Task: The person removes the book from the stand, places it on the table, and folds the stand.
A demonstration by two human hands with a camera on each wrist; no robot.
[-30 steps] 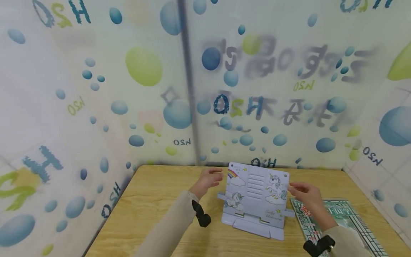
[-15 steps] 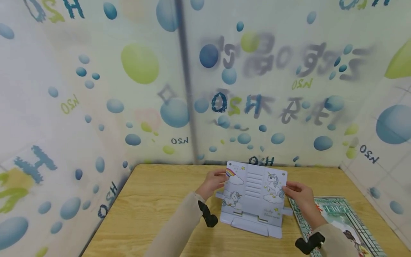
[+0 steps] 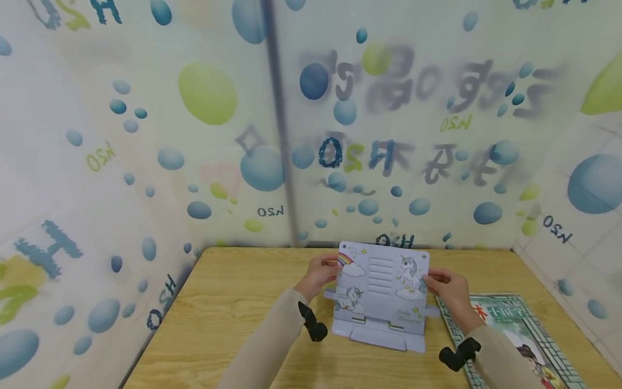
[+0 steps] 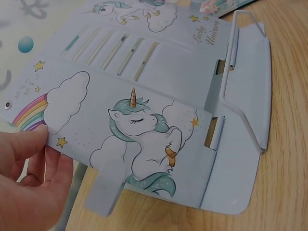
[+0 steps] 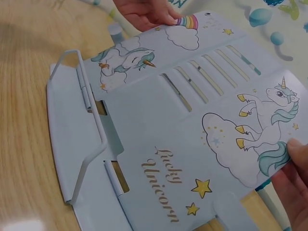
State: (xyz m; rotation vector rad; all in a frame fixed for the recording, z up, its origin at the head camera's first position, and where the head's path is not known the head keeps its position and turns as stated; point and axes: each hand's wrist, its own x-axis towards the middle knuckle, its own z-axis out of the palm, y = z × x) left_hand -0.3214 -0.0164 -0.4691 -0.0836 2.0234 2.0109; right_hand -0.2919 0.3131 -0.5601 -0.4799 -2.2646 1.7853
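A pale lavender book stand [image 3: 381, 283] printed with unicorns, clouds and a rainbow leans back on the wooden table. My left hand [image 3: 319, 276] pinches its left edge near the rainbow, thumb on the front and fingers behind, as the left wrist view shows. At the opposite edge, by the upper unicorn's tail, my right hand [image 3: 449, 292] pinches the panel the same way. A bent wire page holder [image 4: 236, 72] crosses the front ledge [image 4: 240, 163]. Slots run down the middle of the panel, and its back is hidden.
To the right lies a book or magazine [image 3: 515, 319] with a green patterned cover, partly under my right forearm. The wooden table [image 3: 233, 302] meets a wall [image 3: 233, 162] printed with bubbles just behind the stand.
Both hands have come in from beside the stand and taken hold of its side edges. In the latest frame the stand sits slightly further left and higher in the head view.
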